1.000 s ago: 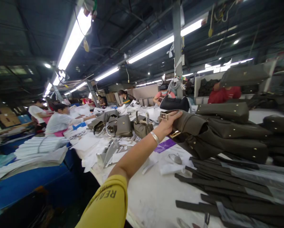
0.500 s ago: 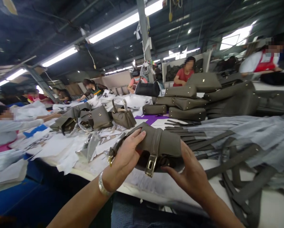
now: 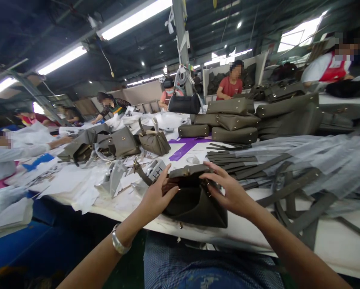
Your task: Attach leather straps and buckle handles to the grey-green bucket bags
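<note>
An olive-brown handbag (image 3: 210, 208) sits at the front edge of the white table before me, its mouth gaping toward me and its inside dark. My left hand (image 3: 160, 192) grips the bag's left upper edge, fingers behind and thumb in front. At the right upper edge my right hand (image 3: 224, 186) holds the rim, fingers reaching over it. Out past my left hand a strap end with a metal fitting (image 3: 139, 170) sticks up. The far sides of the bag are hidden.
Stacked olive bags (image 3: 234, 134) stand behind. Loose straps (image 3: 255, 168) and clear plastic wrap (image 3: 333, 160) cover the right side. Several finished bags (image 3: 124, 142), paper sheets (image 3: 68, 180) and purple tape (image 3: 182, 148) lie left and middle. Co-workers (image 3: 230, 84) work around the table.
The bag has gone from flap-side up, with its gold clasp showing, to standing lower with its mouth open toward me. Both hands have shifted to its upper rim.
</note>
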`<act>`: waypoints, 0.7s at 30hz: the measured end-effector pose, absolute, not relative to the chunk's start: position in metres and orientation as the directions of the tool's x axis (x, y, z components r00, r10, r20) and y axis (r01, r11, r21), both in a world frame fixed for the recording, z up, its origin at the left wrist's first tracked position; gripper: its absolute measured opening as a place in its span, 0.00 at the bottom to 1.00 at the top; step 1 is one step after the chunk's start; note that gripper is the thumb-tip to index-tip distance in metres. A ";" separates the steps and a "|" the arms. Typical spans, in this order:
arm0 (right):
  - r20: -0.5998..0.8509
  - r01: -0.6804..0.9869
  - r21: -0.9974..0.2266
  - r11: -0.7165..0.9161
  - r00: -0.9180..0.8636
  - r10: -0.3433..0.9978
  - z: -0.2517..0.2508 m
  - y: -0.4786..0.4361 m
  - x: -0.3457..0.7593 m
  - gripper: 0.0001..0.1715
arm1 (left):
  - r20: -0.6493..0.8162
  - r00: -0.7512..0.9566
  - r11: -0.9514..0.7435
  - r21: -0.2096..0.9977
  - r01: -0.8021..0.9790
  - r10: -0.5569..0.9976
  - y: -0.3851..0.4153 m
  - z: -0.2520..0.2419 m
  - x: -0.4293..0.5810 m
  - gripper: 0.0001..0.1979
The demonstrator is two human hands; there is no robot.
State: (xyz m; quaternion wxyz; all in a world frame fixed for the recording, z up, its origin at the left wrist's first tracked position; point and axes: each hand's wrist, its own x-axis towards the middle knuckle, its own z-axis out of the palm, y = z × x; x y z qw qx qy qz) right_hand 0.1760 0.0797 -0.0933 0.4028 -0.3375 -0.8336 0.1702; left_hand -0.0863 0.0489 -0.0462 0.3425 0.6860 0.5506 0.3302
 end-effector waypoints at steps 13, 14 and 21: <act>0.515 0.900 -0.258 0.351 -0.179 0.838 -0.102 0.110 0.310 0.19 | 0.188 0.298 -0.344 0.298 0.891 0.936 0.047 -0.072 -0.116 0.30; 0.501 0.928 -0.234 0.290 -0.140 0.854 -0.104 0.120 0.332 0.21 | 0.203 0.292 -0.342 0.289 0.894 0.934 0.047 -0.074 -0.120 0.30; 0.350 0.999 -0.017 0.036 -0.028 0.936 -0.099 0.175 0.438 0.24 | 0.324 0.378 -0.440 0.145 0.886 0.867 0.053 -0.080 -0.130 0.31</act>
